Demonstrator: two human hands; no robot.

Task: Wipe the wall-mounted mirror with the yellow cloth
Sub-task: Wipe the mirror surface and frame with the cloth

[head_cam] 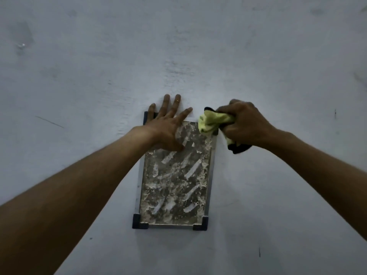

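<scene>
Mirror (pixel 174 175) hangs on grey wall (pixel 198 56), glass smeared with white residue, dark caps on its 2 lower corners | left hand (pixel 168 126) flat, fingers spread, pressing mirror's top-left part | right hand (pixel 244 124) fisted around bunched yellow cloth (pixel 212 122), cloth touching mirror's top-right corner

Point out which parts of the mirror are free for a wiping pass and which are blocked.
Free: the middle and lower glass of the mirror, from below the left hand down to the two bottom corner clips, is bare apart from the white smears. Crowded: the top edge. The left hand lies flat over the top left corner, and the right hand presses the bunched cloth on the top right corner.
</scene>
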